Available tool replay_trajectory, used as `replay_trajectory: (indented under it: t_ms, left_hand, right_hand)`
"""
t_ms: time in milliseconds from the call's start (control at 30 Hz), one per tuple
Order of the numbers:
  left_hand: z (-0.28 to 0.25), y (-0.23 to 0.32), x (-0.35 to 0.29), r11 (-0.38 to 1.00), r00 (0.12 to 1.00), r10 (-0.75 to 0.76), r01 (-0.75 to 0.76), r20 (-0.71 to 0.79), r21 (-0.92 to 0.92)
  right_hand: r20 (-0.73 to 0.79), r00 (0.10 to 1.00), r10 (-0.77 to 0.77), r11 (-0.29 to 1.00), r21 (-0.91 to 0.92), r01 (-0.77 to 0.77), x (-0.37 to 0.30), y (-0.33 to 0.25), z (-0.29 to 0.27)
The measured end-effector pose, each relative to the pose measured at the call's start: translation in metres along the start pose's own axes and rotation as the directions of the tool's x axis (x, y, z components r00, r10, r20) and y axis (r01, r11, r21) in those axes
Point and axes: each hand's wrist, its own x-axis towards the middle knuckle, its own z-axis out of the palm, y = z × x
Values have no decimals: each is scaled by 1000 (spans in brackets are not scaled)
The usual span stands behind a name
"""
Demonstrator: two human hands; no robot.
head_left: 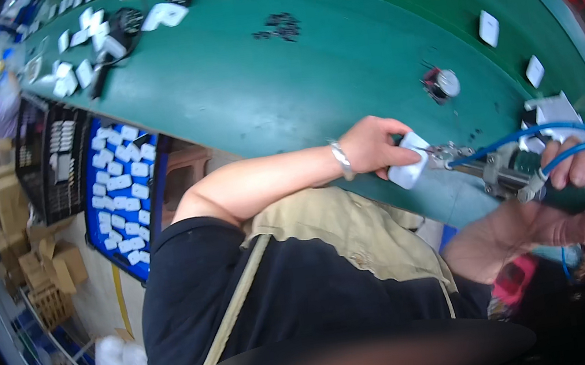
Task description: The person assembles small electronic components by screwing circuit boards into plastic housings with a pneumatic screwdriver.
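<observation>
A white case [405, 175] sits pinched in the left hand's [375, 145] fingers over the green surface [221, 88], right up by a shiny metal tool [502, 173]. The tool and its blue hoses [523, 136] partly hide the right hand [516, 227], so I can't tell what its fingers grip. Farther off are a round silver part [448, 83], little black bits [281, 27] and a blue tray [94, 227] of white pieces [119, 182].

a white casing [409, 170] is held by the left hand [374, 145] beside a metal tool [505, 179], the right hand [516, 228] placed near blue hoses [558, 126].
</observation>
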Motion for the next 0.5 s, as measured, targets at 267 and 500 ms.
replay_trajectory:
  t_ms: [267,500]
  left_hand:
    - [-16,-20,4,977,992,117,-108,-39,181]
    - [-34,-26,3,977,957,211,-198,-199,82]
  right_hand:
    - [-163,987,-8,998,-67,-3,0,-2,-7]
    - [-154,988,-30,998,-63,20,0,-18,-16]
